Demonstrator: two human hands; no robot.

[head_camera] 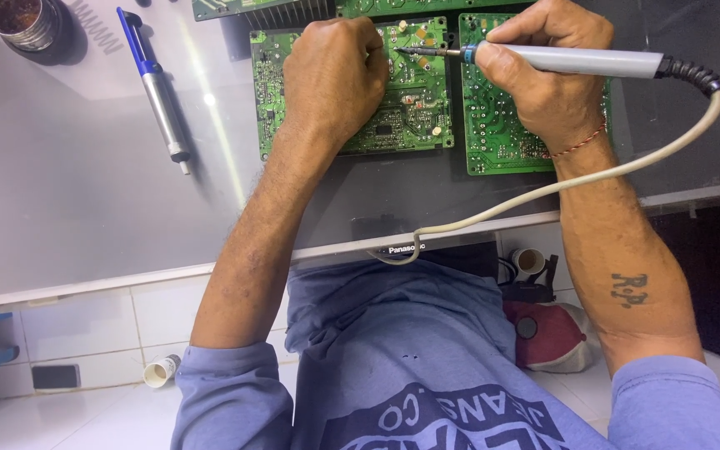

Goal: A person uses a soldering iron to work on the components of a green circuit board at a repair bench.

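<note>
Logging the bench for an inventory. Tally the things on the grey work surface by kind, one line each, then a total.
Green circuit boards: 4, two full ones under the hands and two cut off by the top edge
Soldering iron: 1, in the right hand
Blue-handled desoldering pump: 1
Round metal tin: 1
Total: 7

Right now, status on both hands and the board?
Right hand grips grey soldering iron, tip on green circuit board. Left hand rests fisted on that board. Nothing blocking.
</note>
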